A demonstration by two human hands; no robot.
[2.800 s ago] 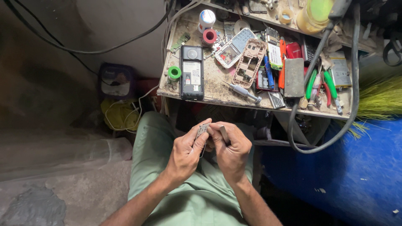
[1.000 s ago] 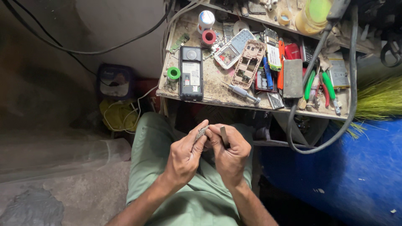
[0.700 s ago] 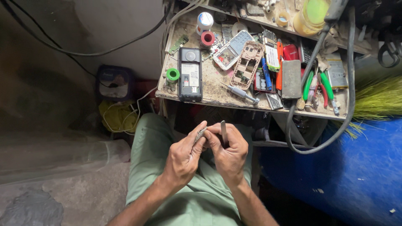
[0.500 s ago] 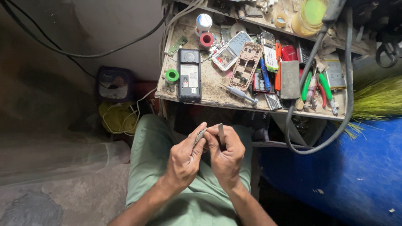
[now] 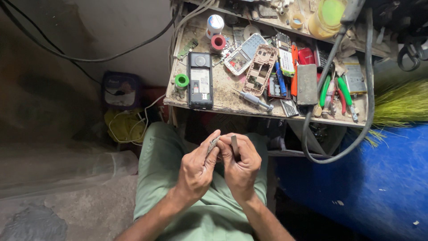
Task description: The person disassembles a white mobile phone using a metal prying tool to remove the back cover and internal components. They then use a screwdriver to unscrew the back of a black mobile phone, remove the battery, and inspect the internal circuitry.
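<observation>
Hands lowered slightly, left hand (image 5: 196, 169) pinching small part (image 5: 212, 145)

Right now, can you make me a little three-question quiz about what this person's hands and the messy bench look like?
1. True or false: the left hand and the right hand are both raised over the person's lap, close together.
2. What colour is the small roll beside the black phone on the bench? A red, B green, C blue.
3. Fill in: the right hand pinches a thin grey ____.

Key: 1 true. 2 B. 3 strip; what exactly it is cannot be told.
</observation>
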